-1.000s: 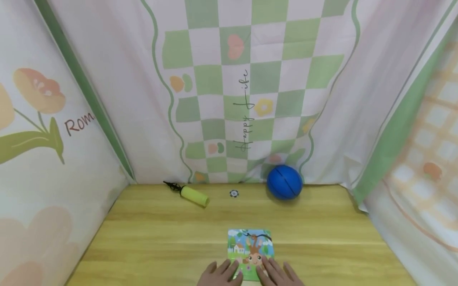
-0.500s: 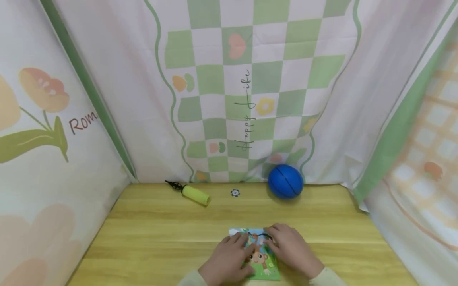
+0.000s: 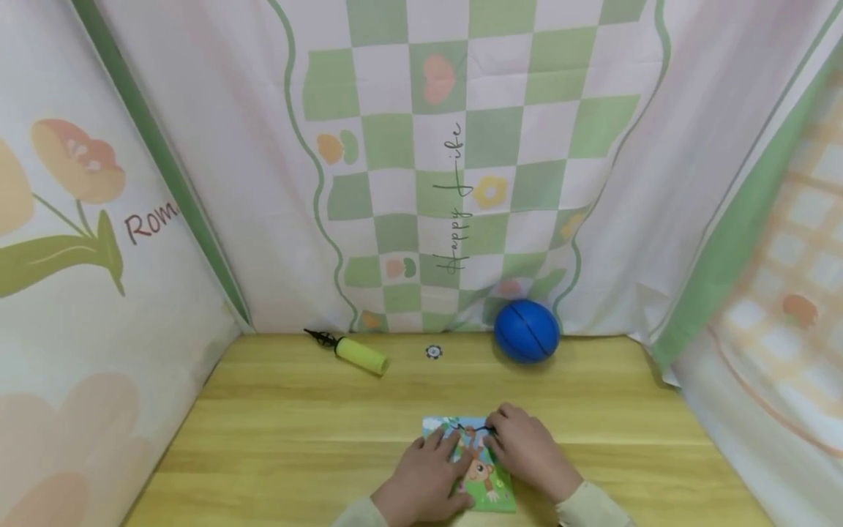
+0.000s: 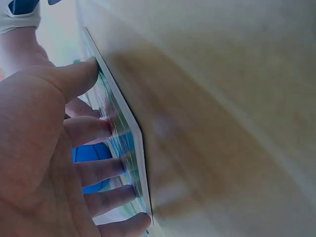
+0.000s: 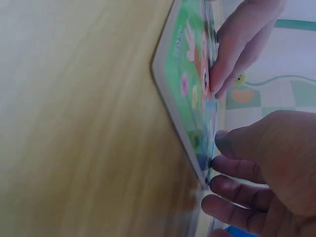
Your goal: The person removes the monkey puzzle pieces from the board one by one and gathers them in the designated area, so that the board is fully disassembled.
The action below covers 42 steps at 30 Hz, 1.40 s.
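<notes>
A thin square jigsaw puzzle board point(image 3: 486, 483) with a printed monkey lies flat on the table near its front. Across the left half of the picture, my left hand point(image 3: 420, 477) rests with its fingers spread. In the left wrist view those fingers of the left hand point(image 4: 42, 138) reach the pale-edged board point(image 4: 129, 123) with their tips, the thumb apart. My right hand point(image 3: 532, 452) is at the upper right corner, fingers bent. In the right wrist view the right hand's point(image 5: 269, 170) thumb and fingertips touch around that corner; whether they pinch a piece is unclear.
On the wooden table point(image 3: 276, 439), a yellow-green hand pump point(image 3: 361, 356) with a black end lies at the back left. A small black-and-white round marker point(image 3: 433, 352) sits at the back middle. A blue ball point(image 3: 526, 331) stands against the patterned curtain point(image 3: 382, 197).
Both hands have moved forward from the board's lower edge: the left onto its left half, the right to the upper right corner. Over the last half second they have barely shifted.
</notes>
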Each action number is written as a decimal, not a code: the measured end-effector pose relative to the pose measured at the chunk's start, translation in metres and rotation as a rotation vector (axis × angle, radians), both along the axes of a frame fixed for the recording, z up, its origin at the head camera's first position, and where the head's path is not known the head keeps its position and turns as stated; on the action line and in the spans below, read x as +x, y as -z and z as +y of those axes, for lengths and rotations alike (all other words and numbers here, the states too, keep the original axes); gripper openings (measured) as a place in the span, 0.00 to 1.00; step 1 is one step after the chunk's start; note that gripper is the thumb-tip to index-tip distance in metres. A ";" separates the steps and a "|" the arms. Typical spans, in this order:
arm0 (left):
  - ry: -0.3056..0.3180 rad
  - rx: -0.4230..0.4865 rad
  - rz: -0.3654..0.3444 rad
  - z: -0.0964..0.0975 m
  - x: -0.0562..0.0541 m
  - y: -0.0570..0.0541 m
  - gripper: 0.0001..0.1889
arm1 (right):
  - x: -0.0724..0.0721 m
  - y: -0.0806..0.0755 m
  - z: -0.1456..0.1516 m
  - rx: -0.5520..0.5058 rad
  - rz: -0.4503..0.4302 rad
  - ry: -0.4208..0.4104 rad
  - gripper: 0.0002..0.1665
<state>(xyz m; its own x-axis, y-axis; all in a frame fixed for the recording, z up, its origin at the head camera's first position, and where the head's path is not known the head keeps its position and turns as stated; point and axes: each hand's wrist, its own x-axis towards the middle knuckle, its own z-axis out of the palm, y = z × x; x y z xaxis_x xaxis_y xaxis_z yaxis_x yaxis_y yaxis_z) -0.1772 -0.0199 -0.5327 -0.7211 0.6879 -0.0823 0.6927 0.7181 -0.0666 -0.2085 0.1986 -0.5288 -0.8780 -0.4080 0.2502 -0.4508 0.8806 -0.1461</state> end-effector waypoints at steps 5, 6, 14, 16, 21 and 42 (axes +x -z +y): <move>-0.001 -0.013 0.034 0.000 0.000 -0.001 0.38 | -0.006 -0.001 -0.003 -0.066 -0.083 0.033 0.10; -0.001 -0.014 0.032 0.000 0.000 -0.001 0.38 | -0.007 -0.001 -0.003 -0.091 -0.110 0.044 0.09; -0.004 0.001 -0.010 -0.001 -0.002 0.003 0.38 | -0.014 -0.002 0.002 -0.308 -0.259 0.111 0.07; -0.007 0.000 -0.004 0.000 -0.002 0.003 0.38 | -0.016 -0.003 0.007 -0.409 -0.286 0.112 0.07; -0.004 0.010 -0.004 0.002 0.000 0.001 0.38 | -0.022 -0.010 0.059 -0.598 -0.322 0.146 0.08; -0.020 0.035 -0.036 -0.004 0.001 0.004 0.39 | -0.029 0.001 0.163 -0.341 -0.130 0.175 0.10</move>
